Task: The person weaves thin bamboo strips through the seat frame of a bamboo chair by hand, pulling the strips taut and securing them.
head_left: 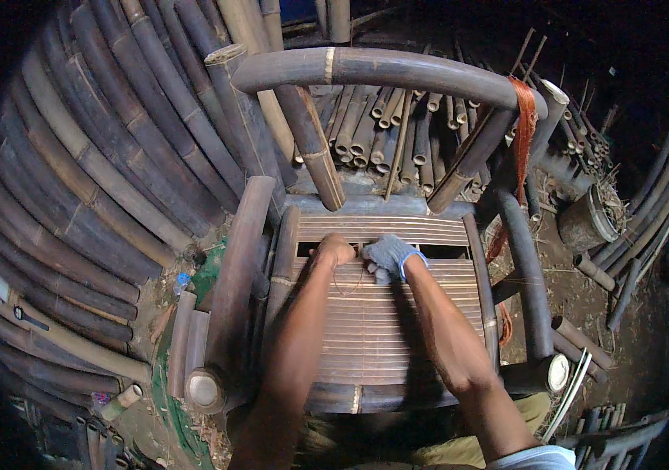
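Note:
A dark bamboo chair [397, 64] stands in front of me, its seat made of thin bamboo slats [366, 345] laid crosswise. Across the rear part of the seat runs a dark gap [452, 252], and both hands are at it. My left hand [334, 249], bare, is closed at the gap's left part, its fingertips hidden. My right hand [391, 257] wears a grey knitted glove and is closed close beside it; what it grips is hidden. A thin cord or wire loop [348, 291] hangs over the slats just below the hands.
Long bamboo poles [107, 164] lean on the left. Cut bamboo pieces [381, 129] are stacked behind the chair. An orange strap [525, 133] is tied round the backrest's right end. A bucket [587, 215] stands on the littered ground at right, near loose bamboo pieces [583, 343].

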`<state>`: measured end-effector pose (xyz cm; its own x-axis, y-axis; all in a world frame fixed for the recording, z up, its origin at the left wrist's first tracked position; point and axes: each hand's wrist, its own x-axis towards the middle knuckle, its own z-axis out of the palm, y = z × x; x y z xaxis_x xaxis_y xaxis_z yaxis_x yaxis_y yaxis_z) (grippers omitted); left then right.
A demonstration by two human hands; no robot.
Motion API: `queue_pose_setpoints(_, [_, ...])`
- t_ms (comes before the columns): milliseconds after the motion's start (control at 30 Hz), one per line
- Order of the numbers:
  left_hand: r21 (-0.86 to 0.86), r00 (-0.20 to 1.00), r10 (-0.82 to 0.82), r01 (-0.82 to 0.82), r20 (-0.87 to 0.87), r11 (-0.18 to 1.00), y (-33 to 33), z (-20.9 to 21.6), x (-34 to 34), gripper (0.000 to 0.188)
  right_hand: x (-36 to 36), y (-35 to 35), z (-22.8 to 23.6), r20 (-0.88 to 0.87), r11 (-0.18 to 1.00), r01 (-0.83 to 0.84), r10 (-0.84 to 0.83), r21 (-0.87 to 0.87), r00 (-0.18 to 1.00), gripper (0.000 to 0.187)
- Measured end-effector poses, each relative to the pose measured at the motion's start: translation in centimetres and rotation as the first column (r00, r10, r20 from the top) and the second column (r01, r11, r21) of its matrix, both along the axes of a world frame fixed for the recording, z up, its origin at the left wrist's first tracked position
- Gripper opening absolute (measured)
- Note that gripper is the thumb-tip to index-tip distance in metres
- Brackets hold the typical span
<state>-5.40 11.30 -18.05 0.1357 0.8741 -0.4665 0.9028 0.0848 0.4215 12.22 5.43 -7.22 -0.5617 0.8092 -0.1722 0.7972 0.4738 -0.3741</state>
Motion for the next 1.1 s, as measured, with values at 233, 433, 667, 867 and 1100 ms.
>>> queue_pose_setpoints(233, [-0.009,0.658,0.106,-0.149,0.746,0.989,-5.4,6.8,-1.7,0.023,3.2,-8.1,3.7,-0.310,0.695,0.554,-0.459,0.458,0.832,0.034])
queue_pose_setpoints(433, [-0.092,0.611,-0.017,0.146,0.791,0.985,-6.9,11.6,-1.3,0.019,0.8,-8.2,1.2,-0.514,0.762,0.407,-0.114,0.504,0.850,0.033])
queue_pose_setpoints(667, [-0.255,0.639,0.241,-0.072,0.730,0.964,-7.8,12.9,-0.4,0.025,4.6,-14.1,5.8,-0.755,0.876,0.212,-0.481,-0.433,0.445,0.023])
queue_pose_setpoints(867, [0.597,0.969,-0.173,0.035,0.176,0.802,-8.9,8.9,1.3,0.046,15.5,-26.9,11.7,-0.797,0.449,0.789,-0.232,0.420,0.557,0.015])
queue_pose_setpoints(1100, [0.699,0.346,-0.707,0.174,0.617,0.694,-20.0,17.1,12.6,0.021,17.4,-29.0,20.7,-0.992,0.141,0.982,0.027,-0.121,-0.127,0.021])
